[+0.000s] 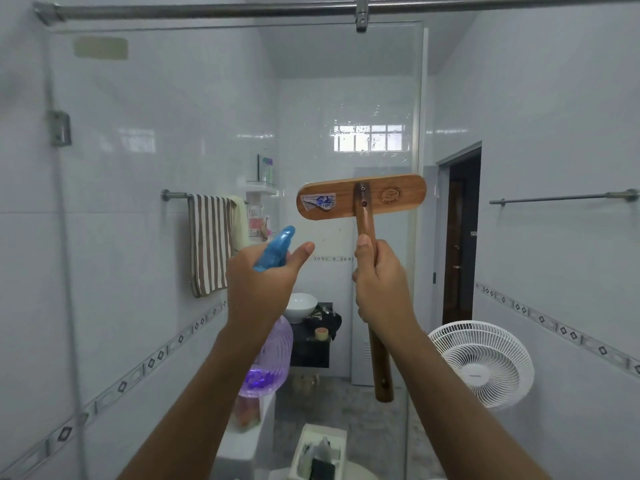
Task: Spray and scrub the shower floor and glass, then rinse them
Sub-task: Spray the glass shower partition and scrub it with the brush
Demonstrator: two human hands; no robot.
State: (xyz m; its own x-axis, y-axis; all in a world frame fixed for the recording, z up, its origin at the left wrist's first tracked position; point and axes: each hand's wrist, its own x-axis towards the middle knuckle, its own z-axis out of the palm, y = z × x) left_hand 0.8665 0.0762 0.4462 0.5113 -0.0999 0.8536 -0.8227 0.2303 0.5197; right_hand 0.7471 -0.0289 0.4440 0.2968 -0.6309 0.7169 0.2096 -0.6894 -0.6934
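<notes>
A home bathroom: glossy white wall tiles (pixel 138 237) with a patterned border (pixel 152 362), shower glass (pixel 346 98) hung from a steel rail (pixel 207 10), a striped towel (pixel 209 244) on a bar (pixel 176 195), a white basin (pixel 299 304), a toiletry shelf (pixel 261 188), a white fan (pixel 485 362).

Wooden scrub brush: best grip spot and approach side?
Grip the round handle just below the flat head, coming from the near side, as the right hand does now. The handle stands upright and is narrow enough to wrap; the head is wide and faces the glass.
</notes>
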